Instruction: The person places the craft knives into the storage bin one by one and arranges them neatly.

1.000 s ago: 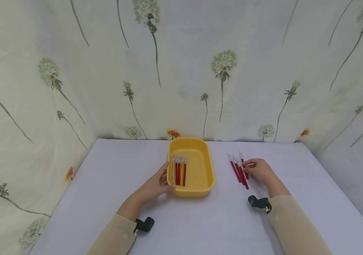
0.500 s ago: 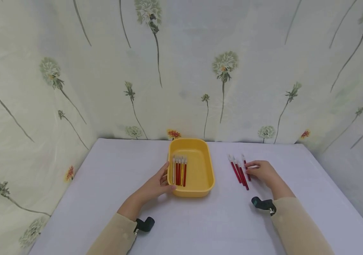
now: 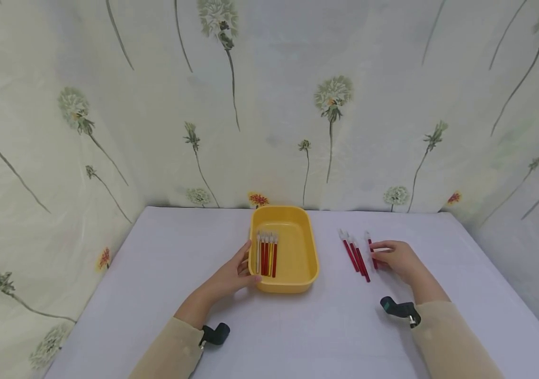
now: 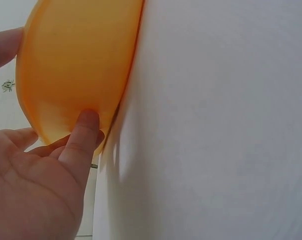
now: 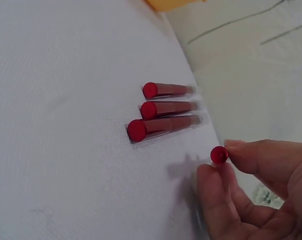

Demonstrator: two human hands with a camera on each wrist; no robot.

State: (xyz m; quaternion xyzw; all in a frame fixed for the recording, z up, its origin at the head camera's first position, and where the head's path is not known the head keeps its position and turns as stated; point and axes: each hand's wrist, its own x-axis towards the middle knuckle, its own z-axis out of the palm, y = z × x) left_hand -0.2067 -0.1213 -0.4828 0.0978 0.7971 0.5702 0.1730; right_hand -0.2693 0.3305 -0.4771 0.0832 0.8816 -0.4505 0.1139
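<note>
In the head view my left hand [image 3: 231, 275] grips the left side of a yellow plastic tray [image 3: 300, 287], thumb at its near rim. The left wrist view shows fingertips against the outer wall of the tray [image 4: 86, 65]. Several slim pens [image 3: 269, 258], red, yellow and pale, lie side by side along the tray's left inside. To the right of the tray, my right hand [image 3: 397, 258] pinches one red pen [image 3: 371, 246] with a clear tip end. Its round red butt, the held pen [image 5: 219, 155], sits between thumb and fingers in the right wrist view.
Three red pens [image 5: 163, 110] lie close together on the white tabletop [image 3: 288, 337], between the tray and my right hand. A cloth [image 3: 269, 105] printed with dandelions hangs behind the table and at both sides.
My right hand has moved a little to the right, taking its red pen away from the other red pens. The left hand and tray have stayed in place.
</note>
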